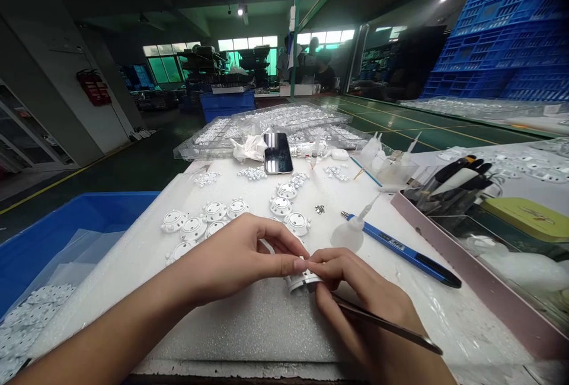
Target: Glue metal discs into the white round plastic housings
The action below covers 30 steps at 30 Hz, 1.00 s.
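Observation:
Between the fingertips of my left hand (pixel 235 254) is a white round plastic part (pixel 303 282), tilted above the foam-covered table (pixel 249 331). My right hand (pixel 368 293) is closed, its thumb and fingertips at the same part's right side. Tucked in that hand is a pair of dark metal tweezers (pixel 395 330), rear end pointing down and right; the tips are hidden. Beyond my left hand lie several similar white round parts (pixel 215 211), with more by the fingertips (pixel 297 223). A small heap of tiny metal pieces (pixel 319 209) sits farther back.
Right of my hands lie a squeeze bottle (pixel 349 234) and a blue pen-like screwdriver (pixel 404 249). A pink-edged box (pixel 484 290) of tools borders the right side. A phone (pixel 278 153) and clear trays (pixel 200 143) stand behind; a blue bin (pixel 120 204) is at left.

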Tool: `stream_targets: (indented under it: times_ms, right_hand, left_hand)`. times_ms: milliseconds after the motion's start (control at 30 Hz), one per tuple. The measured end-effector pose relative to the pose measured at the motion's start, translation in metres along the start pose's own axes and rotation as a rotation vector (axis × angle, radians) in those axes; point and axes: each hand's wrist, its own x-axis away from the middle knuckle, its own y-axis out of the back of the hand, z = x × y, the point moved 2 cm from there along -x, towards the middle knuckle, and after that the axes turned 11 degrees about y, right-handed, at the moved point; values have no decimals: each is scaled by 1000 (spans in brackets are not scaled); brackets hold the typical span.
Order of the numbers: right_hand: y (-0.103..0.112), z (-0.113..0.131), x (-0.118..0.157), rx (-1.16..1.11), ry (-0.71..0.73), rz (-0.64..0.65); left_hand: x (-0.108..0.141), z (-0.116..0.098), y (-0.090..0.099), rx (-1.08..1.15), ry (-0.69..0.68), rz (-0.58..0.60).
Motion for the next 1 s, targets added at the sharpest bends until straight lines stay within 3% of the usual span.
stream_targets:
  times_ms: [233, 467, 567, 800, 1000]
  right_hand:
    - [2, 5, -1, 83, 7, 5]
    - [0, 5, 2, 154, 62, -84]
    - [0, 3, 5, 145, 73, -146]
    - [2, 3, 7, 111, 40, -212]
    - [3, 5, 7, 115, -30, -243]
  left_hand:
    - [-4, 6, -5, 30, 40, -5]
    - [-3, 5, -5, -30, -6, 39]
    - [1, 1, -5, -100, -68, 24]
    - [11, -4, -7, -488, -339, -61]
    - [9, -1, -19, -583, -357, -111]
